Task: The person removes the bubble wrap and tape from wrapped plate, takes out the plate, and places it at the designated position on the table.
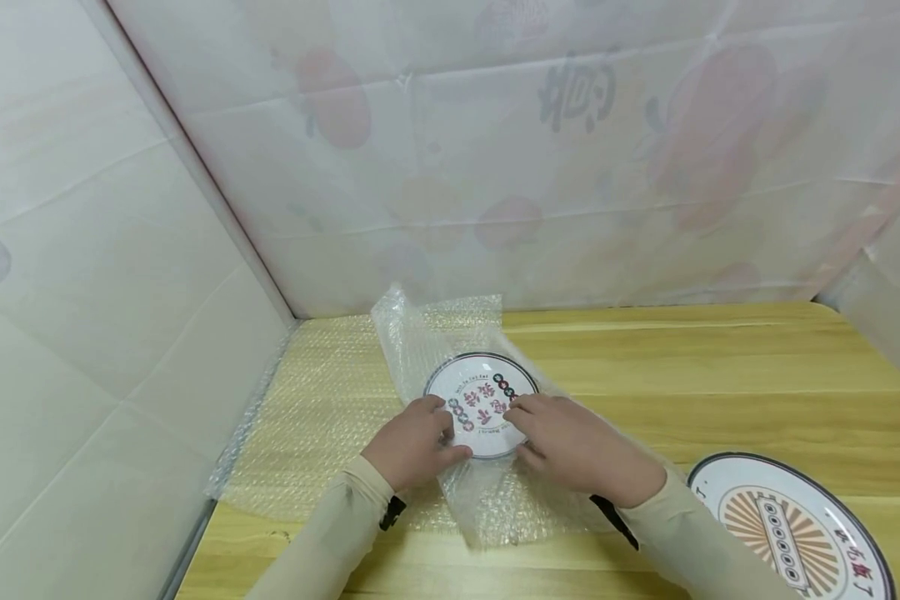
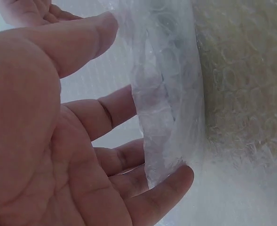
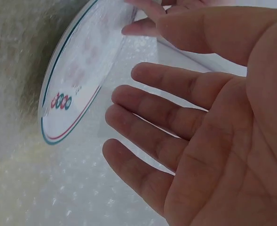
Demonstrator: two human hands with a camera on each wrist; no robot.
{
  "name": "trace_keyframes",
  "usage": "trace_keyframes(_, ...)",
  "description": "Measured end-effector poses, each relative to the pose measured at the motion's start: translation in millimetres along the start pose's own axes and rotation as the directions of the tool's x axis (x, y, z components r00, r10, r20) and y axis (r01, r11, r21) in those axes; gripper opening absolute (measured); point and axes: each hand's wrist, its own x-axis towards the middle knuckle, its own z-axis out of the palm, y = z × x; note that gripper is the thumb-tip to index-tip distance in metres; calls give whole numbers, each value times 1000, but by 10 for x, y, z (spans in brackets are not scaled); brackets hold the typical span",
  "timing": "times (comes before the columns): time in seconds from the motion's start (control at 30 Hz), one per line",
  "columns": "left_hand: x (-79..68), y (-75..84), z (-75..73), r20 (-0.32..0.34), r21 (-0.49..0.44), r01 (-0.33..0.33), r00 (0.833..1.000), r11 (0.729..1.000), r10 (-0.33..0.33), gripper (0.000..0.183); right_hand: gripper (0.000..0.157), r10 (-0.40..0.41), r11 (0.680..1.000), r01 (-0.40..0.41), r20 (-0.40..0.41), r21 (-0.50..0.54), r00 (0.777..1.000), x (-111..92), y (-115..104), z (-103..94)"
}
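A small round white plate (image 1: 487,392) with a dark rim and coloured print lies face up on crumpled bubble wrap (image 1: 495,512). At its left edge is my left hand (image 1: 417,444), fingers loosely bent. In the left wrist view, the fingers of that hand reach behind a fold of clear wrap (image 2: 159,117), and the thumb stands apart from them. My right hand (image 1: 573,437) is over the plate's right side. Its fingers (image 3: 150,136) look nearly straight in the right wrist view, beside the plate (image 3: 77,75), gripping nothing; contact with the wrap there is unclear.
A larger white plate (image 1: 787,533) with a sunburst print lies on the wooden table (image 1: 720,375) at the right front. Flat bubble wrap (image 1: 315,408) spreads to the left. Pale fabric walls (image 1: 435,192) stand behind and at both sides.
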Motion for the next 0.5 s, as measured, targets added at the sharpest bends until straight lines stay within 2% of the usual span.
trace_keyframes(0.2,-8,-5,12,24,-21,35,999,999,-34,56,36,25,999,-26,-34,-31,999,1,67,4)
trace_keyframes(0.33,-7,-17,9,27,-1,23,999,1000,-23,50,36,53,997,-56,-48,-49,997,8,108,15)
trace_keyframes(0.5,10,-39,-3,-11,-6,12,1000,1000,-12,43,34,85,995,-87,-52,-43,995,15,148,22)
